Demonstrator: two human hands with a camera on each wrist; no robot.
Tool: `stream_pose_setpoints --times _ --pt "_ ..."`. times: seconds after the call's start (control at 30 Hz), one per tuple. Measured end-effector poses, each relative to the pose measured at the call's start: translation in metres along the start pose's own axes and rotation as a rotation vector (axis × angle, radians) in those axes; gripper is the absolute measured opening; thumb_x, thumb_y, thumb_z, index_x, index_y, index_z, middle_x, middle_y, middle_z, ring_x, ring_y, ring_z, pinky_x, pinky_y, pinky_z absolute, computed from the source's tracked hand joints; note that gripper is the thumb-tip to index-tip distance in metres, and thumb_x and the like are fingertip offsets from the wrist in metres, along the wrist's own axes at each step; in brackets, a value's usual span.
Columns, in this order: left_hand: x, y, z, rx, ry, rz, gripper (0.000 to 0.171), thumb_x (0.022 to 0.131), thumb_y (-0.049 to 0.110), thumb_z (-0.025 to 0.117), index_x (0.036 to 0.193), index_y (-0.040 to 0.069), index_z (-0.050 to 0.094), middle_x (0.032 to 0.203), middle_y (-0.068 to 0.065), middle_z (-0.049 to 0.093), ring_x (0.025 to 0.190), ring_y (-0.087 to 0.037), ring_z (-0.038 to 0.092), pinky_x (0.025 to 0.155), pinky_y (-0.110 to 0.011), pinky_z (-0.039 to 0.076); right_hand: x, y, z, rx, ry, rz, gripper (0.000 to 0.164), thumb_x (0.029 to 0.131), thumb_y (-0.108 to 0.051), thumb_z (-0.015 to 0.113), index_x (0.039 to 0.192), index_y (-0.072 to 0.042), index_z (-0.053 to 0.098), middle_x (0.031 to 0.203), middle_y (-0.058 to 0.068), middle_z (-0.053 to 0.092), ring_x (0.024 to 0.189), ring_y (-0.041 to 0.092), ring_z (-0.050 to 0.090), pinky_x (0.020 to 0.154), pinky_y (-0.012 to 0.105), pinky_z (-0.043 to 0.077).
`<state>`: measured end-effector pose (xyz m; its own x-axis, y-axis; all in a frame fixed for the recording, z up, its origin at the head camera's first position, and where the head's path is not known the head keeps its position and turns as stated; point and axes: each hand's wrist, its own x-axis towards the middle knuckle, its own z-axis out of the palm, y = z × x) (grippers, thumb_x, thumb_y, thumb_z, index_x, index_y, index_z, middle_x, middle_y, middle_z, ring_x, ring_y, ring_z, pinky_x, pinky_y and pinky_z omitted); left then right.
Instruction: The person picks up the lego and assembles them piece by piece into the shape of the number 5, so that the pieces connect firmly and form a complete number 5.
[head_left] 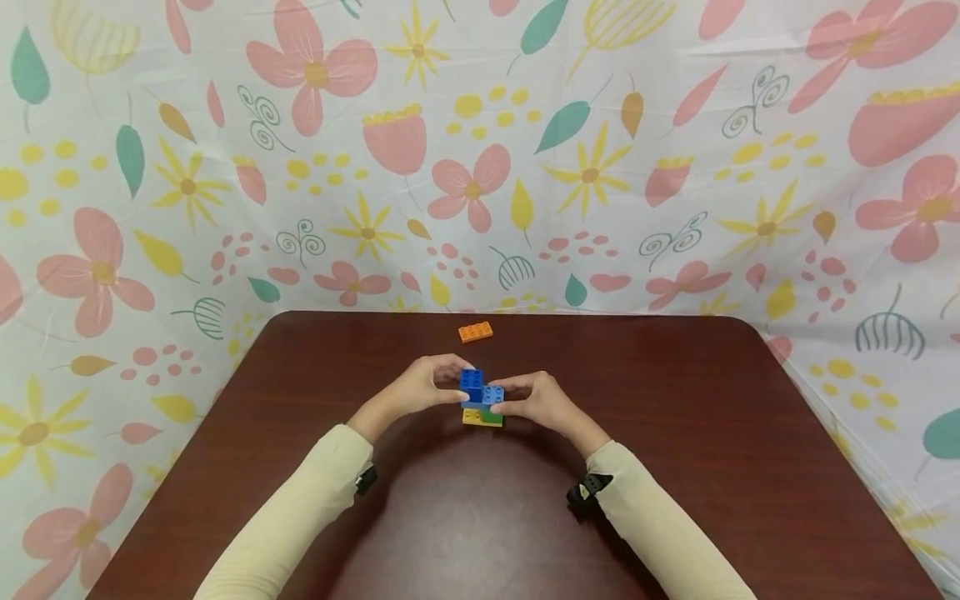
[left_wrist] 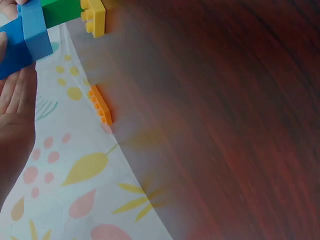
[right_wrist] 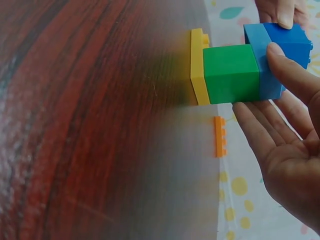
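Between the two hands stands a small stack of toy building bricks. Its base is a thin yellow brick, with a green brick on the right part of it. A flat light blue brick lies across the green one and overhangs to the left. On that overhanging side sits a dark blue brick. My left hand pinches the dark blue brick between thumb and fingers. With thumb in front and fingers behind, my right hand grips the light blue brick at its right end.
A flat orange brick lies behind the stack, near the far edge of the dark brown table. A flower-patterned cloth hangs behind and beside the table.
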<state>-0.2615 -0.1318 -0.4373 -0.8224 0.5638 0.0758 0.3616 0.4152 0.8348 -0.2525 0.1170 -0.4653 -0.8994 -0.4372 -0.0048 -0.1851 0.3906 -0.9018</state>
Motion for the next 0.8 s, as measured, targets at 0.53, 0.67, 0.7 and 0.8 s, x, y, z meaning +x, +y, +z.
stream_pose_setpoints --times 0.53,0.67,0.7,0.8 --pt "0.004 -0.012 0.001 0.039 -0.051 0.040 0.029 0.080 0.007 0.078 0.106 0.003 0.067 0.097 -0.006 0.072 0.090 -0.016 0.068 0.086 -0.032 0.054 0.004 0.009 0.000 -0.009 0.001 -0.019 0.042 0.078 -0.031 0.080 0.116 -0.015 0.072 0.104 0.006 0.072 0.092 0.019 0.069 0.080 0.036 0.056" --pt "0.001 -0.016 0.005 0.018 -0.036 0.001 0.031 0.082 0.009 0.077 0.110 0.004 0.065 0.102 -0.004 0.070 0.096 -0.016 0.066 0.090 -0.032 0.052 0.004 0.008 0.000 -0.011 -0.001 -0.016 0.042 0.078 -0.030 0.080 0.116 -0.015 0.072 0.103 0.006 0.072 0.091 0.019 0.069 0.079 0.036 0.056" --pt "0.001 -0.017 0.006 0.009 -0.031 -0.006 0.031 0.083 0.010 0.076 0.111 0.005 0.065 0.103 -0.005 0.070 0.098 -0.016 0.065 0.091 -0.032 0.051 0.004 0.008 0.000 -0.012 0.000 -0.015 0.042 0.078 -0.030 0.080 0.116 -0.015 0.072 0.103 0.006 0.072 0.090 0.018 0.069 0.079 0.036 0.056" --pt "-0.002 -0.020 0.009 -0.032 -0.009 -0.008 0.032 0.084 0.009 0.074 0.114 0.005 0.063 0.108 -0.007 0.068 0.103 -0.021 0.064 0.092 -0.035 0.051 0.005 0.008 0.000 -0.013 0.000 -0.021 0.042 0.078 -0.030 0.080 0.116 -0.015 0.072 0.102 0.006 0.072 0.090 0.018 0.069 0.078 0.035 0.057"
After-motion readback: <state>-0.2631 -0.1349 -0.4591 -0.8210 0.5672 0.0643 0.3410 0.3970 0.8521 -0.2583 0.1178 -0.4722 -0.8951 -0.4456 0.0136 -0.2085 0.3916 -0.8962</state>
